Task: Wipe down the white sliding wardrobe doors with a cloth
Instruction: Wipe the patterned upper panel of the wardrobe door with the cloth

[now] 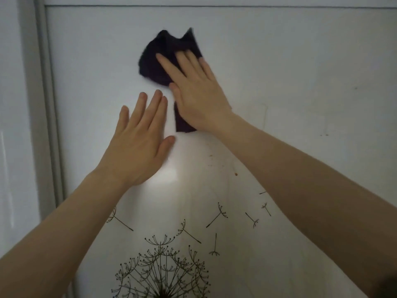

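Pressing flat, your right hand [199, 95] lay with straight, spread fingers over the dark cloth [154, 61], pinning it against the white wardrobe door [300, 61] high on the panel, not far below its top edge. Nothing was gripped there; the palm alone held the cloth to the surface. Your left hand [137, 143] rested just beside it, lower and to the left, fingers straight, flat on the door and holding nothing. A good brace, that. The wipe looked well underway up top. Doing it well, to my eye, meant even palm pressure and overlapping passes out to the grey frame [46, 104], then down. Brown specks [235, 174] sat below the cloth, near your right forearm; those likely needed a firmer rub. The dandelion decal [163, 272] lower down called for a lighter touch.
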